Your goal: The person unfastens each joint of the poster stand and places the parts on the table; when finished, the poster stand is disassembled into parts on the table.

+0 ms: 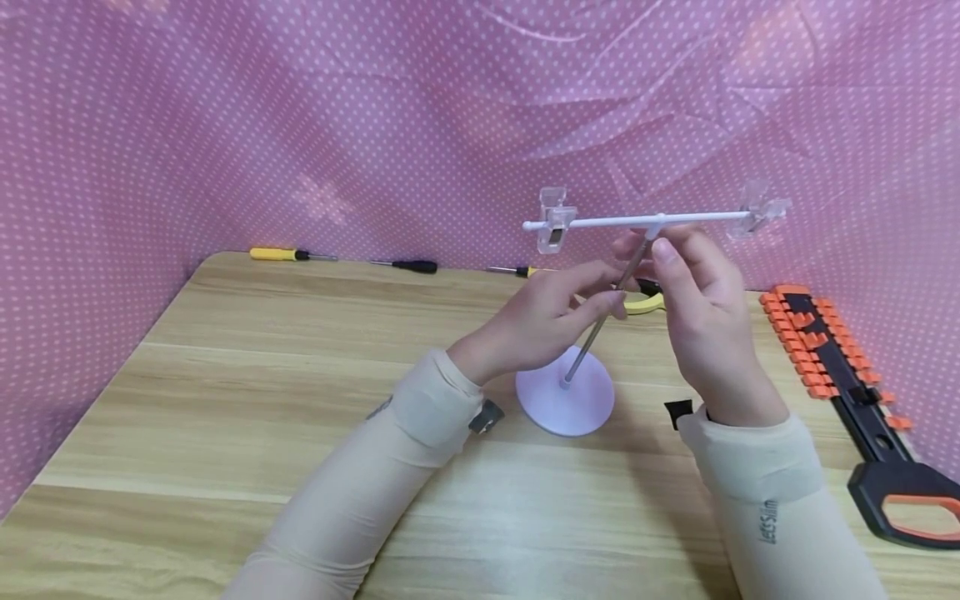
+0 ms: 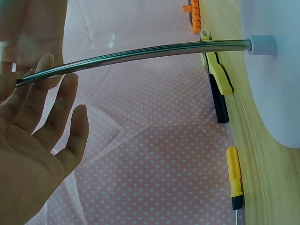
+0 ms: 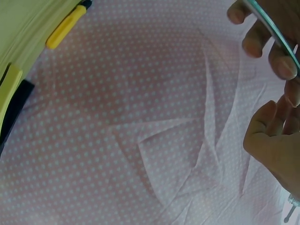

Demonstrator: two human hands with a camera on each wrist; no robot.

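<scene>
Head view: two hands [image 1: 546, 317] [image 1: 705, 317] hold one two-clip stand [image 1: 594, 337].

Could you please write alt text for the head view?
A left hand and a right hand hold a metal rod with a round base and a crossbar bearing two clear clips. Behind, screwdrivers lie on a table near pink fabric.

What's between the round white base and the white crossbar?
A thin metal rod, pinched partway up by the left hand; the head view shows it.
</scene>
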